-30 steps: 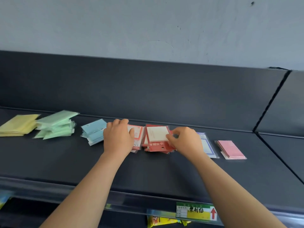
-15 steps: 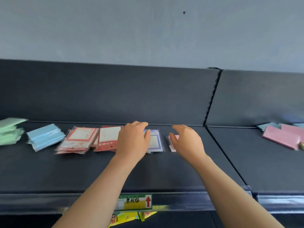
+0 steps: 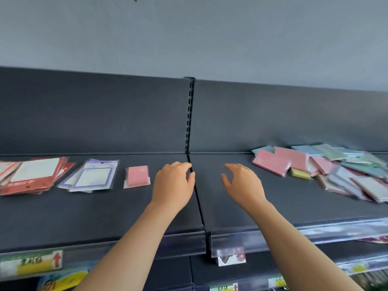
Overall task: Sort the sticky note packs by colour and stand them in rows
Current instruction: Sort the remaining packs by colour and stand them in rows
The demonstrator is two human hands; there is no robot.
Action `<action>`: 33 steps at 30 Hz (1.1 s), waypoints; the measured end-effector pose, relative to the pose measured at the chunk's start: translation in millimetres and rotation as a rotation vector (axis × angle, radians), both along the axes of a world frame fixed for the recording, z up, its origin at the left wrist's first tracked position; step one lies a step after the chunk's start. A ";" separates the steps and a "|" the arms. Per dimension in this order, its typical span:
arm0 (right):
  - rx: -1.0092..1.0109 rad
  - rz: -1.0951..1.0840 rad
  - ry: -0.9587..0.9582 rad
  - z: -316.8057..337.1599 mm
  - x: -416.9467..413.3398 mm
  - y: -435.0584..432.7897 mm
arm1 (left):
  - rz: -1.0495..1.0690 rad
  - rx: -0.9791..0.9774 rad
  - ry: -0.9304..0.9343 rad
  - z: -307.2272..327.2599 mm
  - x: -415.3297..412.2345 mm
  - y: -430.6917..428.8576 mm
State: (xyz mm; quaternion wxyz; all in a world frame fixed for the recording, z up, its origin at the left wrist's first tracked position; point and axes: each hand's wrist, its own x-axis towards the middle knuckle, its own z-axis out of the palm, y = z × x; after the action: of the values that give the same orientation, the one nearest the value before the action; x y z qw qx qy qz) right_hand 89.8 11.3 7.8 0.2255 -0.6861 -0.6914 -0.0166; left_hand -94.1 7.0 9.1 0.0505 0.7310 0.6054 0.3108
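On the dark shelf, sorted stacks lie flat at the left: red-framed packs, purple-framed packs and a small pink pack. At the right lies a mixed heap of pink, blue, green and yellow packs, with a pink pack at its near left. My left hand hovers over the shelf seam with loosely curled fingers and holds nothing. My right hand is spread, empty, left of the heap.
A slotted upright and a seam split the shelf into two bays. Dark back panels rise behind. Clear price rails with labels run along the front edge, and a lower shelf shows below.
The view has swung right. Both hands left the red and purple stacks and moved right, empty, to the seam. The mixed heap has come into fuller view.
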 end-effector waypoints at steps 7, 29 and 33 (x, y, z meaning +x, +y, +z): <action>-0.043 -0.116 0.010 -6.1 73.6 2.1 | -0.090 -0.097 -0.006 -8.3 63.1 22.6; -0.163 -0.190 0.004 -5.3 259.7 77.2 | -0.130 -0.435 -0.093 -13.1 248.5 124.2; -0.244 -0.127 -0.063 -5.1 276.4 99.0 | -0.066 -0.463 -0.088 -16.0 266.4 137.1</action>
State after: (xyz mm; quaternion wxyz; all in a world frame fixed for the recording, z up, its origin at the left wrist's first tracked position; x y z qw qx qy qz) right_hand 366.2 110.4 2.8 0.1170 -0.7499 -0.6503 0.0320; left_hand 172.3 144.2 -6.9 0.2532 0.7050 0.6336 0.1936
